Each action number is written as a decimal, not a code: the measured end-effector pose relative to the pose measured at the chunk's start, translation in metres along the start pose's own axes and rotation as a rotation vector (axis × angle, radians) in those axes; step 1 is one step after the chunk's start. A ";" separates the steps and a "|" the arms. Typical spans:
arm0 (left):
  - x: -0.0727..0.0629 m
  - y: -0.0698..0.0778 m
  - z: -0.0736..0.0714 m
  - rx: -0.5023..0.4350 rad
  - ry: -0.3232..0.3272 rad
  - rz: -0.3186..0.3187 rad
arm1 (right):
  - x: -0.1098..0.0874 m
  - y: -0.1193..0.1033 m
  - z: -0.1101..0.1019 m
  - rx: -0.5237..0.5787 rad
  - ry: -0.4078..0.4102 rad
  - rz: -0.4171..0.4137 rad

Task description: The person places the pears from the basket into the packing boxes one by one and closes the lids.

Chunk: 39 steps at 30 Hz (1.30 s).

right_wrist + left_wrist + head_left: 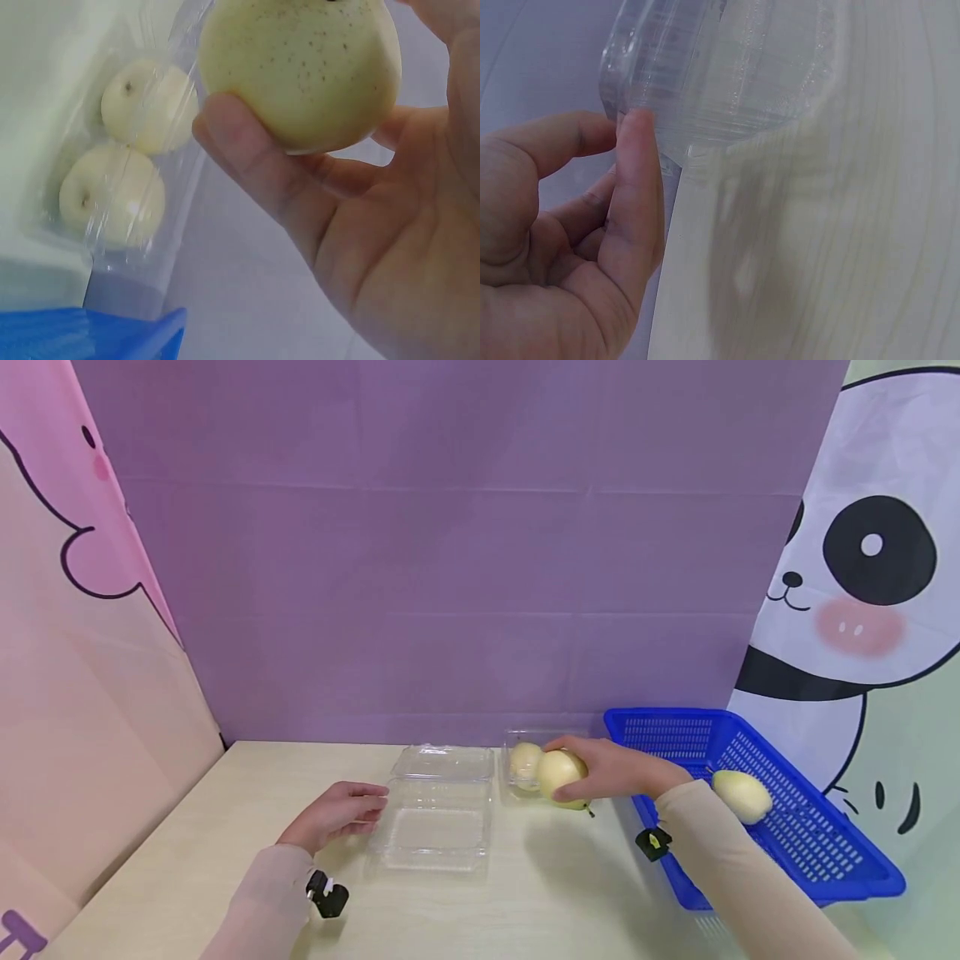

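Note:
My right hand (611,767) holds a pale yellow pear (561,774), with fingers and thumb spread around its sides. The pear is above the near side of a clear plastic box (191,180), where two more pears (112,195) sit side by side in the right wrist view. In the head view the hand and its pear partly hide that box. My left hand (337,814) is at the left edge of a see-through clamshell box (438,827), which lies with its lid (442,762) folded back. Its fingertips (637,124) are right at the plastic rim.
At the right stands a blue plastic basket (810,843) with slotted walls, holding a pear (741,796). My right forearm reaches over its near side. The pale wooden table (540,902) ends at a purple cloth backdrop (472,568) behind the boxes.

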State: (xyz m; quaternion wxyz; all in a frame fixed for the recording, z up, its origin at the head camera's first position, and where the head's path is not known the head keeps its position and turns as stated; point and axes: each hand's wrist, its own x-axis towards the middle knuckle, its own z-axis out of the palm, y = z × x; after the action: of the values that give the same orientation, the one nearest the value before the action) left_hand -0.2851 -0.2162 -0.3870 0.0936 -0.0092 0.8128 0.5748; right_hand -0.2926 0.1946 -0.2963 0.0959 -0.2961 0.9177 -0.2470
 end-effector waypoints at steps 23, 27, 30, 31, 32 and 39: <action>-0.002 0.001 -0.002 -0.013 -0.035 0.031 | 0.023 -0.021 0.021 -0.012 -0.015 -0.043; 0.000 0.001 -0.002 -0.005 -0.032 0.027 | 0.029 -0.023 0.026 0.014 -0.012 -0.061; 0.000 0.001 -0.001 -0.002 -0.031 0.025 | 0.034 -0.026 0.031 0.025 -0.005 -0.065; 0.000 0.001 -0.001 -0.002 -0.031 0.024 | 0.036 -0.027 0.033 0.023 0.000 -0.066; -0.001 0.001 -0.001 -0.003 -0.029 0.023 | 0.038 -0.029 0.035 0.022 0.004 -0.069; -0.002 0.001 -0.002 -0.011 -0.029 0.030 | 0.051 -0.037 0.048 -0.018 0.018 -0.089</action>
State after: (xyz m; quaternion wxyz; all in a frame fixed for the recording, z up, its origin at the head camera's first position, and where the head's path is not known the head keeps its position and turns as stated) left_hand -0.2834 -0.2175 -0.3852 0.0970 0.0107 0.8084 0.5806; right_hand -0.3002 0.1192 -0.3201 0.0738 -0.3352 0.9066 -0.2456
